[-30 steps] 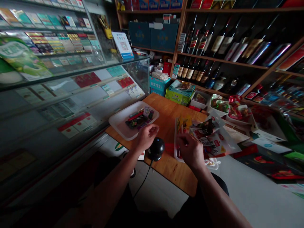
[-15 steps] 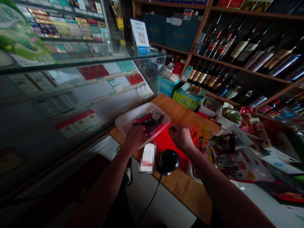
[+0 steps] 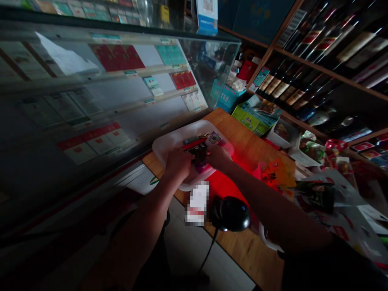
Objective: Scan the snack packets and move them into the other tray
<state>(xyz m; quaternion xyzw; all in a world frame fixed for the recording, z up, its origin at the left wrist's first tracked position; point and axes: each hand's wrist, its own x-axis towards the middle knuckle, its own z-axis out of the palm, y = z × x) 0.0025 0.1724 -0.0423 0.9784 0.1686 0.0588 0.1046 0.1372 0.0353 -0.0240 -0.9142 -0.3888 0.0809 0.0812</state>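
In the head view a white plastic tray (image 3: pixel 166 139) stands on the wooden table, with several small snack packets in it. A black packet with pale print (image 3: pixel 198 152) lies between my two hands over the tray. My left hand (image 3: pixel 178 163) is closed on its left edge. My right hand (image 3: pixel 218 157) has its fingers closed at the packet's right edge. Just behind, a purple and white packet (image 3: pixel 214 138) rests in the tray. Part of the contents is hidden under my hands.
A black scanner (image 3: pixel 232 213) on a cable stands at the table's front edge, throwing red light on the wooden table (image 3: pixel 242 135). Beside it lies a white blurred-out card (image 3: pixel 197 204). A glass display case (image 3: pixel 121 93) borders the left; snack bags (image 3: pixel 315 196) crowd the right.
My right hand has moved left from above the red-lit table to the black packet in the tray. My left hand stays at the packet. The view has tilted down and closer.
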